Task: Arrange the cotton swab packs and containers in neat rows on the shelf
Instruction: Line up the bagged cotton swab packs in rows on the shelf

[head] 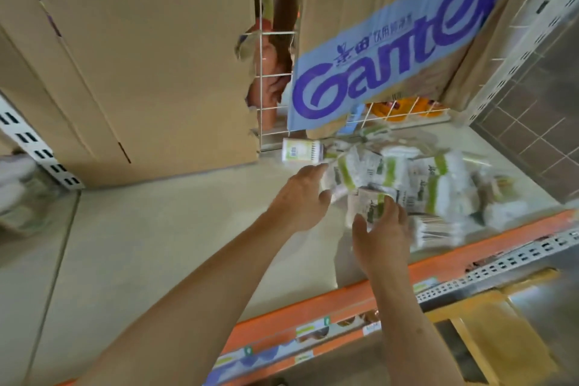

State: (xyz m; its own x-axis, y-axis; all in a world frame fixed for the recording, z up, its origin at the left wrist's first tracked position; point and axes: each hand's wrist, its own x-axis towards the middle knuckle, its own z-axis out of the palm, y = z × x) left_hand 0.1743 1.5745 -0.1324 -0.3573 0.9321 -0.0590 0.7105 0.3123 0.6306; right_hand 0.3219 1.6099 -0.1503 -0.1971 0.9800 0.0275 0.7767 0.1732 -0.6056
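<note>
Two bare hands are reaching onto the shelf (156, 229) from the near side, toward a loose heap of cotton swab packs (416, 178) that is lying on the right half of the board, tumbled over one another rather than lined up. The left hand (300, 194) is stretching forward with its fingers nearly straight, the tips touching the left edge of the heap and closing on nothing. The right hand (383, 229) is grasping a small pack (371, 205) with a green band at the near edge of the pile: the thumb is spreading out on its left and the fingers are curling over its right side, though motion blur is softening the outline.

Just beyond the left hand's fingertips a cylindrical container (300, 150) is lying on its side, its label facing up, next to the far-left corner of the heap.

At the back, a plain cardboard box (125, 56) is filling the left of the bay and a printed carton (391, 50) with a blue and purple logo is leaning at the right. Between them a white wire grid (275, 75) is showing, and another person's arm (285, 9) is visible through it. An orange rail (344, 298) is running along the shelf's front edge, with price tags (313, 330) fixed under it.
</note>
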